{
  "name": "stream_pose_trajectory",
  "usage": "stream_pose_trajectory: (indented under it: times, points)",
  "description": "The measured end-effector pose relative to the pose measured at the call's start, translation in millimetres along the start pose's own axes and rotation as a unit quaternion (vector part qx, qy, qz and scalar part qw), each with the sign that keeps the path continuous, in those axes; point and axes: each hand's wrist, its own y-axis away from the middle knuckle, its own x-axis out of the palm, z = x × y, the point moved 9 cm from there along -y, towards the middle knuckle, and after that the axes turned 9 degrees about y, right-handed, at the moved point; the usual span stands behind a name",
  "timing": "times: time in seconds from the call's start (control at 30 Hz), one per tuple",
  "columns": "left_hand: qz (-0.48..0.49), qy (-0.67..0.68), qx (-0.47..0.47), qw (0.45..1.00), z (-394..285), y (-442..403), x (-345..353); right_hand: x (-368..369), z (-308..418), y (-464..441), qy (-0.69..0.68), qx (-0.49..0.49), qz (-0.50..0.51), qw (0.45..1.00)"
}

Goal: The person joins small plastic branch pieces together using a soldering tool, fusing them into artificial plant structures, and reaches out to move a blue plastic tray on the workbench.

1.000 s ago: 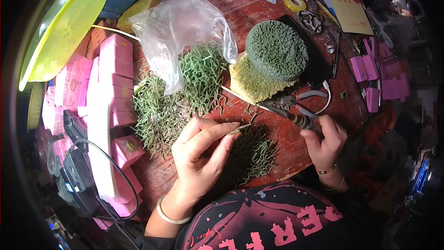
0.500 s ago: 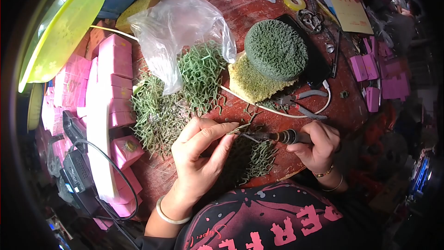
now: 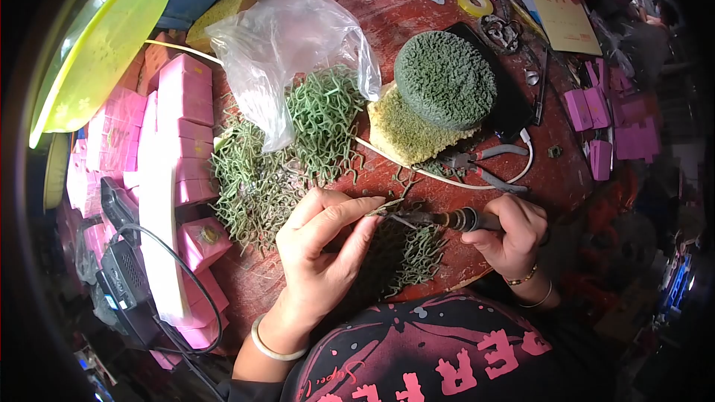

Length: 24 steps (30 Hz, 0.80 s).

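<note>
My left hand [image 3: 319, 242] pinches a thin, wiry green piece [image 3: 396, 202] between thumb and fingertips. In my right hand [image 3: 512, 234] is a soldering iron with a dark handle [image 3: 468, 219], its slim tip pointing left at that piece; contact is too small to make out. Beneath the tip lies a small pile of curly green strands [image 3: 421, 257]. A larger heap of similar green strands [image 3: 257, 175] sits beyond my left hand, partly under a clear plastic bag [image 3: 290, 37].
A round, rough green pad [image 3: 445, 80] rests on a yellowish sponge [image 3: 417, 130]. Pliers [image 3: 499, 166] and a white cable [image 3: 439, 179] lie nearby. Stacked pink blocks [image 3: 186, 93] line the left, beside a black box with a cord [image 3: 130, 283]. Yellow tape [image 3: 474, 4] is at the back.
</note>
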Motion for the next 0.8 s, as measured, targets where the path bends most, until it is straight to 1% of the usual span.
stream_pose_trajectory:
  times: [0.2,0.3,0.4,0.43,0.5,0.53,0.57,0.63,0.67,0.73,0.8]
  points:
    - [-0.001,0.004,-0.002,1.0,0.8,0.3,0.2,0.8,0.7,0.5,0.01,0.003,0.005,1.0]
    - [-0.002,0.006,-0.003,1.0,2.0,0.8,0.5,-4.8,-1.9,0.5,-0.009,0.014,-0.015,1.0]
    - [-0.007,0.012,-0.009,1.0,3.9,1.9,0.2,-11.4,-16.0,1.1,-0.02,0.085,-0.037,0.995]
    - [-0.009,0.016,-0.013,1.0,4.7,2.0,-0.4,-12.5,-18.3,1.1,-0.02,0.085,-0.038,0.995]
    - [-0.007,0.012,-0.012,1.0,2.7,1.0,-1.2,-15.3,-29.1,2.0,0.041,0.104,-0.031,0.993]
    - [-0.005,0.008,-0.011,1.0,2.0,0.6,-1.1,-16.6,-31.6,2.9,0.083,0.093,-0.026,0.992]
    - [-0.005,0.008,-0.01,1.0,1.8,0.7,-1.1,-16.5,-31.9,0.8,0.083,0.093,-0.027,0.992]
    - [-0.008,0.015,-0.009,1.0,1.6,1.2,-1.0,-11.7,-35.6,-2.3,0.101,0.113,0.004,0.988]
    - [-0.008,0.015,-0.007,1.0,2.3,0.5,-0.9,-13.3,-33.7,-2.3,0.103,0.105,-0.004,0.989]
    - [-0.007,0.005,0.027,1.0,-2.3,0.0,-2.8,-15.8,-33.3,0.7,0.088,0.095,-0.021,0.991]
    - [-0.007,-0.009,0.032,0.999,-6.3,-0.4,-4.4,-18.9,-31.2,0.6,0.074,0.088,-0.04,0.993]
